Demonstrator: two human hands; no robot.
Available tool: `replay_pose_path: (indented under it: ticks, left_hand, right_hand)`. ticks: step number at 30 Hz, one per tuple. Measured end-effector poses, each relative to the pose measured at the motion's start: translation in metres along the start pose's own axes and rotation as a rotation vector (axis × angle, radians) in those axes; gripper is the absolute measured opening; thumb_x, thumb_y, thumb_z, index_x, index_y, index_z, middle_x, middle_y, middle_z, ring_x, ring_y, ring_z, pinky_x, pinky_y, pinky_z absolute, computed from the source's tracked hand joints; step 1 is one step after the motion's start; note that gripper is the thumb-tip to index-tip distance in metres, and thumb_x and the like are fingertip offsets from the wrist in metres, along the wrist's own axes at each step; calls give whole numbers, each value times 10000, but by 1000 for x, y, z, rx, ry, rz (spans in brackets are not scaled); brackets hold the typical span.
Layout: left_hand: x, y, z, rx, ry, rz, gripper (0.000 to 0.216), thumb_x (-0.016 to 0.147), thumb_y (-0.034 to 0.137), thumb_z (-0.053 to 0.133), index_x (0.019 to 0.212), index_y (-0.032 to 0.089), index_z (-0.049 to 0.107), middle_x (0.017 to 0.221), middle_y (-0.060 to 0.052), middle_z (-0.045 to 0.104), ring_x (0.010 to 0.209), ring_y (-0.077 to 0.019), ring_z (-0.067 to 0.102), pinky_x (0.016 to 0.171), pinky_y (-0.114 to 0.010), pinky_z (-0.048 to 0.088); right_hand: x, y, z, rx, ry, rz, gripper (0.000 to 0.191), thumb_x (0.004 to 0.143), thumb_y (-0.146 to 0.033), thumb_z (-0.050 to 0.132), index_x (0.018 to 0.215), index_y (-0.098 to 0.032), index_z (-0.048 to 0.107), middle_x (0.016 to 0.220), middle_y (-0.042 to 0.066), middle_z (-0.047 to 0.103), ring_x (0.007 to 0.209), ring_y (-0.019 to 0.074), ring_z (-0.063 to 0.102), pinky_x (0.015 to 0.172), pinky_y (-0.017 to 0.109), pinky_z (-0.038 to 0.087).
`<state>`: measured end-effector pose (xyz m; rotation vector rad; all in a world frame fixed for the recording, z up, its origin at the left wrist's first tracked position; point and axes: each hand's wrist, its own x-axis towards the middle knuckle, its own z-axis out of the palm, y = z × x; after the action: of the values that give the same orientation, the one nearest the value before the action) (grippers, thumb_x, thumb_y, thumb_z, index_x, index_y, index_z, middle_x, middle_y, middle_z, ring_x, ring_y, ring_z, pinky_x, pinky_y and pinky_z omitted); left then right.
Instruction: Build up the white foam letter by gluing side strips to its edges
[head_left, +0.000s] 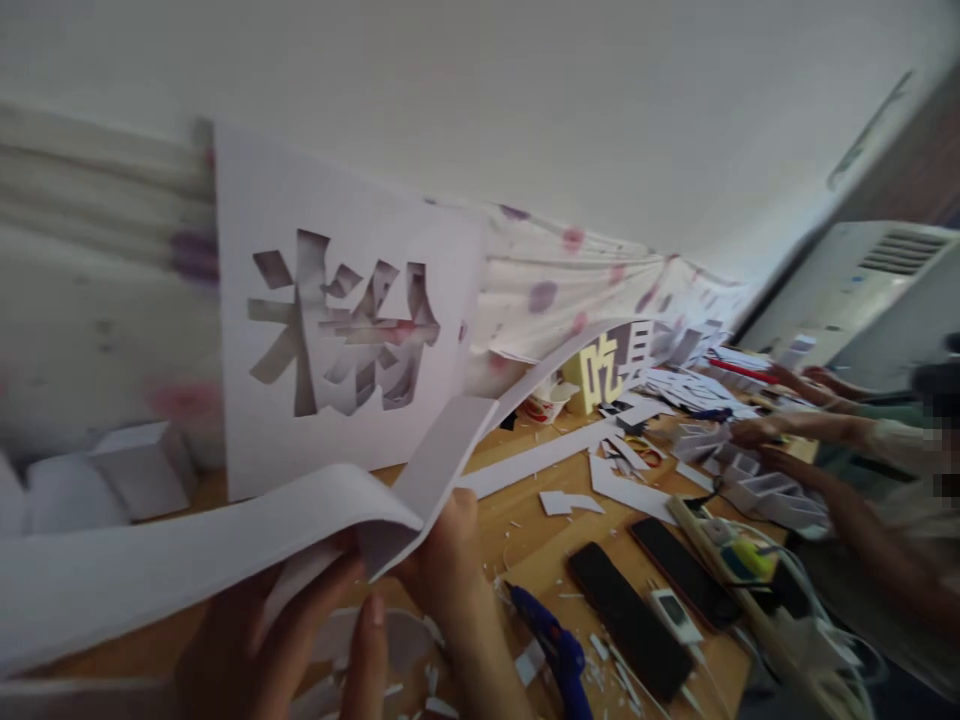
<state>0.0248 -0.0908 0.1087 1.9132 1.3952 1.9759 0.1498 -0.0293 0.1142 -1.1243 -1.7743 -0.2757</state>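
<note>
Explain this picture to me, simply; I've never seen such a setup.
No machine here: a person works bare-handed, and the single picture comes from a camera worn on the head, looking forward and down. The right hand grips a bent white strip; the left hand is at its underside. On the wooden table lie a blue glue gun, two smartphones and white scraps. Behind stands a white panel with a character cut out. The arms at right belong to other people.
</note>
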Motion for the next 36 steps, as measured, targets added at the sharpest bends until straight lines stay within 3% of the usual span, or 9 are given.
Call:
replay_pose_path:
  ticks: [3, 6, 18, 25, 30, 36]
  left_hand:
    - [8, 15, -4, 118, 8, 122, 333, 772, 182, 675, 1083, 301, 690, 1142, -36, 690, 1051, -280, 648, 942, -449, 503]
    - [13, 22, -5, 163, -23, 166, 306, 817, 174, 643, 1112, 250, 660, 1169, -63, 669, 1057, -251, 641, 936, -413, 507]
    - [5, 20, -8, 254, -96, 172, 440, 789, 205, 659, 1220, 256, 588, 1205, -133, 616, 1102, -341, 599, 881, -509, 486]
    - [4, 25, -10, 296, -102, 174, 456, 779, 192, 644, 1226, 263, 584, 1203, -127, 622, 1090, -348, 598, 883, -527, 459]
    - [2, 19, -11, 323, -127, 223, 522, 757, 211, 657, 1268, 261, 563, 1226, -128, 617, 1109, -353, 592, 890, -519, 461]
    - [1, 14, -9, 368, -120, 280, 571, 727, 245, 673, 1285, 273, 553, 1224, -122, 619, 1093, -338, 605, 889, -493, 479]
  right_hand:
    - [3, -3, -3, 125, 59, -11, 502, 942, -596, 430, 859, -178, 695, 554, 15, 670, 421, 146, 585, 424, 240, 393]
    - [7, -8, -3, 180, 107, 14, 473, 937, -575, 457, 827, -174, 681, 526, 11, 666, 367, 137, 538, 402, 247, 350]
    - [6, -5, -6, 152, 121, -5, 343, 902, -446, 487, 673, -204, 570, 463, -6, 593, 393, 128, 522, 395, 223, 335]
    - [8, -9, -7, 214, 107, 22, 416, 895, -514, 528, 607, -214, 548, 477, -23, 555, 384, 112, 468, 387, 233, 348]
    - [5, -6, -4, 217, 151, -4, 424, 917, -568, 500, 703, -217, 607, 571, 8, 625, 465, 153, 569, 425, 259, 418]
    - [7, -5, -7, 229, 193, -76, 446, 929, -498, 534, 578, -226, 504, 462, -48, 532, 374, 110, 486, 373, 227, 372]
